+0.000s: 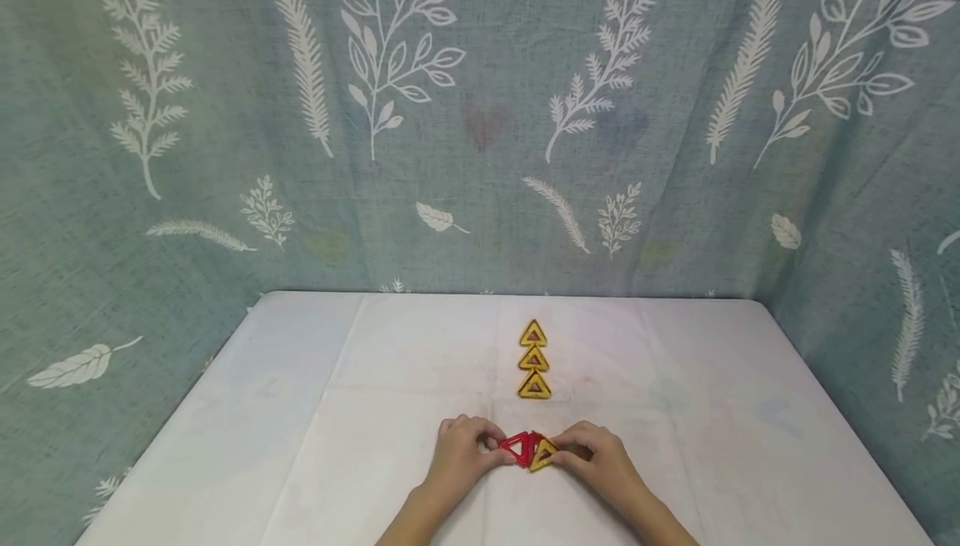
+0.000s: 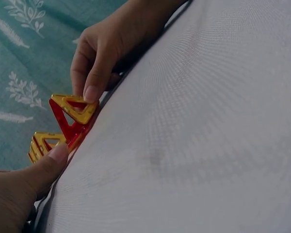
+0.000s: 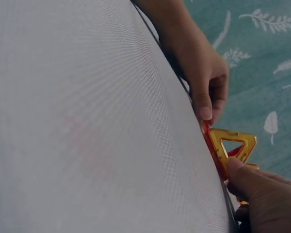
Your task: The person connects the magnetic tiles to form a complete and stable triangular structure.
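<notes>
Near the front middle of the white table, my left hand pinches a red triangular magnetic tile that looks flat on the surface. My right hand holds a yellow triangular tile between thumb and fingers. Between the two, a second red tile stands tilted up, and the yellow one leans next to it. Seen from the right wrist, the yellow tile is upright under the right thumb. The far fingers of each hand are partly hidden.
Beyond the hands, yellow triangular pieces stand in a row running away toward the back edge of the table. A green-blue curtain with white leaf prints hangs behind and along both sides.
</notes>
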A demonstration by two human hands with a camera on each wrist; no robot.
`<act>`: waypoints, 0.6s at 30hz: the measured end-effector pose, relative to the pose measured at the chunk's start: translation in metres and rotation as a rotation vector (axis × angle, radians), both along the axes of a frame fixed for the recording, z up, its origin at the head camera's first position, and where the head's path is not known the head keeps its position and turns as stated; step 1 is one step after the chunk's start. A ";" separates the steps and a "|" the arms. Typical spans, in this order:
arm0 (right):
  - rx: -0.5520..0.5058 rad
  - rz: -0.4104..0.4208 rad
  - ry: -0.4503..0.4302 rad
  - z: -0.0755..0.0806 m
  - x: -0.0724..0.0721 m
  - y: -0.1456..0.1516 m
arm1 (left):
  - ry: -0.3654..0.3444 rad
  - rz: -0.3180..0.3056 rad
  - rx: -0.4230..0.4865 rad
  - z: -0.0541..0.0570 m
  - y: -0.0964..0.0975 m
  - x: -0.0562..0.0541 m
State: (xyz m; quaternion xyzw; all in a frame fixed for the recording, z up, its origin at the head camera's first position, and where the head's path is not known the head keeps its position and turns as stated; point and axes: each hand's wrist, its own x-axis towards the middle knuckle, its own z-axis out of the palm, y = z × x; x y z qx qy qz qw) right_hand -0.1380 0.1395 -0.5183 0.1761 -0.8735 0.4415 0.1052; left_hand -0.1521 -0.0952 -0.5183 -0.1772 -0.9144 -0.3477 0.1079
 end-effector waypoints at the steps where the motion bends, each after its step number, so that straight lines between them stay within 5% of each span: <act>1: 0.000 -0.005 0.012 -0.001 0.000 0.000 | 0.002 0.000 -0.003 0.000 0.000 0.000; 8: -0.011 -0.011 0.090 -0.004 0.000 0.000 | 0.038 0.019 0.002 0.000 0.000 0.000; 18: 0.002 -0.004 0.142 -0.005 0.000 0.000 | 0.023 -0.023 0.183 0.001 0.005 0.000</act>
